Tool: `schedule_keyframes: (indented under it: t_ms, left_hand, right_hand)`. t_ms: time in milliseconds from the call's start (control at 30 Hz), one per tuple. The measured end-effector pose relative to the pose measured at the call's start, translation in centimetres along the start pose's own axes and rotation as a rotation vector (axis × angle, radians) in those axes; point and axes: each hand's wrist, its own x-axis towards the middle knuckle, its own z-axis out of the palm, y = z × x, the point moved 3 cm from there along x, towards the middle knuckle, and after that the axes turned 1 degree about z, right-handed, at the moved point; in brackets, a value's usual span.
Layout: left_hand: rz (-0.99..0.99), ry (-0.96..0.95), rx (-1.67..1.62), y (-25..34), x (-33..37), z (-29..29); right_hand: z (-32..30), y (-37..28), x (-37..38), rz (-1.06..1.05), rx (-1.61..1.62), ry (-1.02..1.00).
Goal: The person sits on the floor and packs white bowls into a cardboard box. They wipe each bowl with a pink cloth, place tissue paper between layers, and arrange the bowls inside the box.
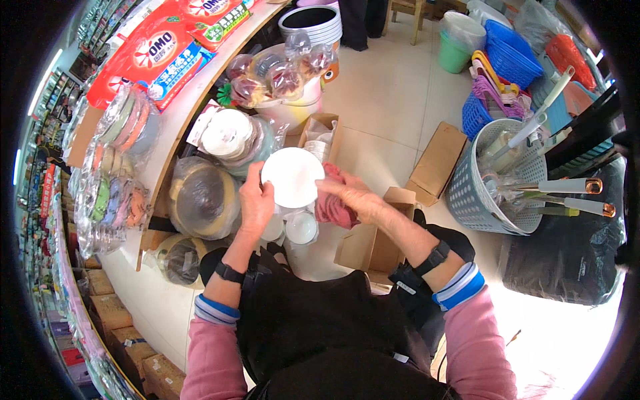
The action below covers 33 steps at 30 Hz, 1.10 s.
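With the clock centred on our hands, an open carton (355, 251) is sitting at four o'clock, below our right forearm in this view; a dropping elbow could be catching its flaps and jolting our grip. At nine o'clock a wrapped basin (200, 193) is standing near our left wrist, and between ten and eleven a stack of white plates (228, 133) is waiting to be bumped if we are swinging the left arm wide. The white dish (292, 177) is hanging between our hands, tilted up toward us; its glossy face could be sliding out from under one thumb, particularly if the right side is pushing unevenly. The pink cloth (331, 212), between three and four, could be snagging the rim and twisting it. At six o'clock the small bowls (301, 228) are lying beneath, so a slip could be chipping both.

Our forearms are reaching forward and converging, elbows bent. Our left hand (255, 200) is clamping the dish at its eight o'clock, thumb on the face, other fingers going behind. Our right hand (355, 195) is bunching the cloth, palm down, its foremost finger pointing at the dish's three o'clock edge; whether it is pressing there, we cannot tell.
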Motion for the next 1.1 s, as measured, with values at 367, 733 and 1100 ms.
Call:
schedule_keyframes:
  t_ms: [367, 733, 1100]
  left_hand:
    - [-0.05, -0.105, -0.506, 1.5, -0.4, 2.5]
    - [-0.368, -0.278, -0.609, -4.1, -0.3, 2.4]
    - [-0.245, -0.43, -0.661, -2.8, -0.3, 3.4]
  right_hand:
    - [-1.5, -0.3, 1.0, -0.057, -0.022, 0.291]
    - [-4.6, -0.8, 2.0, -0.079, -0.002, 0.431]
    - [-3.3, -1.3, 0.2, -0.007, 0.037, 0.222]
